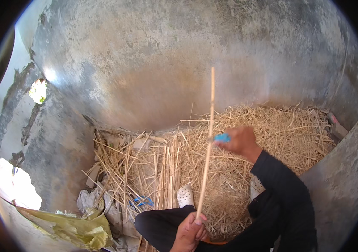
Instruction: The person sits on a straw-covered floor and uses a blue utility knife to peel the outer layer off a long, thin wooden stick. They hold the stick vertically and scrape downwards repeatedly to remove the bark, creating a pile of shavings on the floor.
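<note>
A long, thin pale stick [211, 98], like peeled cane or bamboo, stands nearly upright in front of me, leaning a little to the right at its top. Its lower end is gripped by my left hand [191, 232], fingers wrapped round it near my lap. Partway up the stick, my right hand [239, 140] is closed on a small tool with a blue handle [222, 137]. The tool's working end meets the stick; its exact kind is too blurred to tell.
Shavings [279, 134] pile up ahead and to the right. Loose sticks [122, 164] lie at left near a blue object [143, 201]. A yellowish sheet [69, 227] and grey cloth [90, 200] are at lower left. A concrete wall [166, 54] rises ahead; my white clog [185, 196] rests among the debris.
</note>
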`<state>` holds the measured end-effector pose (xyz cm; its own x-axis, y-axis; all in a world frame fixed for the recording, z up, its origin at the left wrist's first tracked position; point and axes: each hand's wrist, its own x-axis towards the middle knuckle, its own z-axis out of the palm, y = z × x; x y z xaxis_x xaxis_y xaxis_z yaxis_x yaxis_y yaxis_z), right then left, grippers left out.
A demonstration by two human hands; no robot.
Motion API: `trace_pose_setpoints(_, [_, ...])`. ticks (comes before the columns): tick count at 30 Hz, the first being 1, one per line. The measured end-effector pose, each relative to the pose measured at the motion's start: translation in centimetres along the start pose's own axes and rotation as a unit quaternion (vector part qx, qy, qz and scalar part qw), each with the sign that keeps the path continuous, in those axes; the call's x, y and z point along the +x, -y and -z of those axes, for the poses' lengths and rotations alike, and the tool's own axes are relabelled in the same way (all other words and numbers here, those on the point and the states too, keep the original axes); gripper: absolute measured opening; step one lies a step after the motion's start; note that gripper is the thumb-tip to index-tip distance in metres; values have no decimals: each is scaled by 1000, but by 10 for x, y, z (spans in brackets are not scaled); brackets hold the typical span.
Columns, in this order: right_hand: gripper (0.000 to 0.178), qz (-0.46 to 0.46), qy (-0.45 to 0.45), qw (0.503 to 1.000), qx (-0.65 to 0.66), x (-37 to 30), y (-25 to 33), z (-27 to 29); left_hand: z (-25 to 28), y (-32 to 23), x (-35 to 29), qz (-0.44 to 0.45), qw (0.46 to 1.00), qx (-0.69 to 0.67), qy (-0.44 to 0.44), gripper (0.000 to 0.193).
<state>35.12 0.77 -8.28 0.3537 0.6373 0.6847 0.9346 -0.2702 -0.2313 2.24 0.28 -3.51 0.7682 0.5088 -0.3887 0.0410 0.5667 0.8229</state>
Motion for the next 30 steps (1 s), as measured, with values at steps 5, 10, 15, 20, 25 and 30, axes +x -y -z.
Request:
trace_pose_setpoints(5, [76,3,-23,999,-40,10,-33,3,-6,4,-7,12,999,-1,35,24])
trace_pose_setpoints(10, [76,-172,15,981,-92,23,-101,3,-5,23,-13,79,997,18,10,27])
trace_pose_setpoints(15, [74,-353,85,926,-100,19,-139,8,9,43,-25,58,996,39,49,28])
trace_pose_setpoints(20, [85,-481,-84,864,-119,-40,-230,3,13,50,-45,167,967,192,18,27])
trace_pose_setpoints(25, [92,-453,208,857,-133,-92,-241,-15,25,29,-15,11,994,108,11,24])
trace_pose_setpoints(30, [88,-307,324,895,1,-15,-92,29,29,-1,10,-36,996,76,0,25])
